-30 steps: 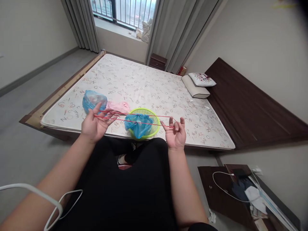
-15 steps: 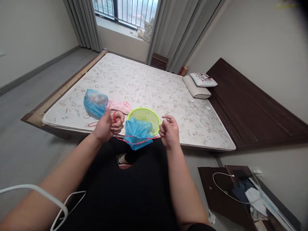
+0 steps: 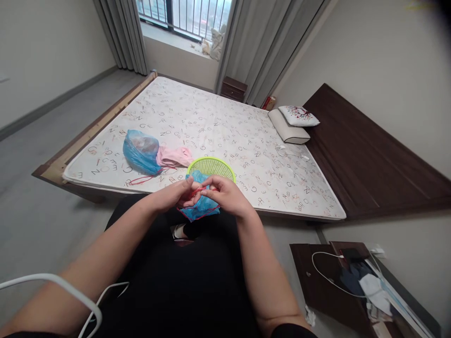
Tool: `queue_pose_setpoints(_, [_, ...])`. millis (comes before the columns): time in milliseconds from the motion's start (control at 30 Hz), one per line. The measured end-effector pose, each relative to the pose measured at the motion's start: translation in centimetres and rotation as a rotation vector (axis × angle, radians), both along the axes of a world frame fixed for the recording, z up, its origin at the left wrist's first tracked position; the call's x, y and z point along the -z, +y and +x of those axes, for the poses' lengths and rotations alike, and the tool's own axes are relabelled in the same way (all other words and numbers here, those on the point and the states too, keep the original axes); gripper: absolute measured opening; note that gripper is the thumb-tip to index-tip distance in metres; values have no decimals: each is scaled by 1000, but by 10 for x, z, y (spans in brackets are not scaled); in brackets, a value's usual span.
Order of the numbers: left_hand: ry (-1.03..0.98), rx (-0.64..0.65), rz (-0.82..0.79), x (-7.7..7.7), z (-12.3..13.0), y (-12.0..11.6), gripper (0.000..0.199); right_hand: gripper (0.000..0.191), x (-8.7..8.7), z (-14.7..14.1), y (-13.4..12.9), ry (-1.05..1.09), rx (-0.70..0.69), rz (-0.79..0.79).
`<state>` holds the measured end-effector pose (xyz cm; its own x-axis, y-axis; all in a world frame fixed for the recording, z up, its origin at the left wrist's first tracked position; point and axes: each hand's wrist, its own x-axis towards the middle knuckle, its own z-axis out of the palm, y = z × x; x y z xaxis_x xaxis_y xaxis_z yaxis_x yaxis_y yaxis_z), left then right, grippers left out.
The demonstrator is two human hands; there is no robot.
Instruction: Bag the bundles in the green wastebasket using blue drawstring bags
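Note:
My left hand [image 3: 185, 192] and my right hand [image 3: 221, 190] meet in front of the bed's near edge, both closed on a thin red drawstring [image 3: 199, 189]. A blue plastic bag [image 3: 204, 206] hangs just below and behind my fingers, with part of the red string running along it. Behind the bag stands a yellow-green plastic basket [image 3: 225, 169], partly hidden by the bag and my right hand. On the mattress to the left lie a second blue plastic bag [image 3: 141, 152] with its own red string and a pink cloth [image 3: 174, 156].
The letter-printed mattress [image 3: 211, 122] rests on a wooden bed frame. Two pillows [image 3: 298, 117] lie by the dark headboard [image 3: 369, 155]. A dark cabinet [image 3: 317, 277] with cables and cloths stands at lower right. A white cable [image 3: 52, 278] crosses my left forearm.
My hands were apart with the red string stretched between them; now they have come together above the blue bag. The bag sits partly behind them.

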<state>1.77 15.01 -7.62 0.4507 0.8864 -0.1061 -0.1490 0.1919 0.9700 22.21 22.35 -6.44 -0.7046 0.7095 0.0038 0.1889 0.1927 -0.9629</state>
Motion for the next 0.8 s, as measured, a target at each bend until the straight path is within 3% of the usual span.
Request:
queue_pose_setpoints(167, [-61,-111,-72,14,7,-7,39,27,4,3,6,284,342,-214])
queue_pose_setpoints(300, [39,-250,22,22,18,-10,49,36,2,4,13,564,585,-404])
queue_pose_setpoints(433, [507,-315,287,21,32,-10,29,37,1,2,12,609,640,-512])
queue_pose_setpoints(567, [801,-268,345,25,42,-8,42,38,0,-1,6,581,582,-554])
queue_pose_setpoints(700, [861,-115,389,28,43,-6,31,36,2,-4,3,570,590,-503])
queue_pose_setpoints(800, [724,-154,376,30,38,-7,34,30,10,-1,9,519,690,-400])
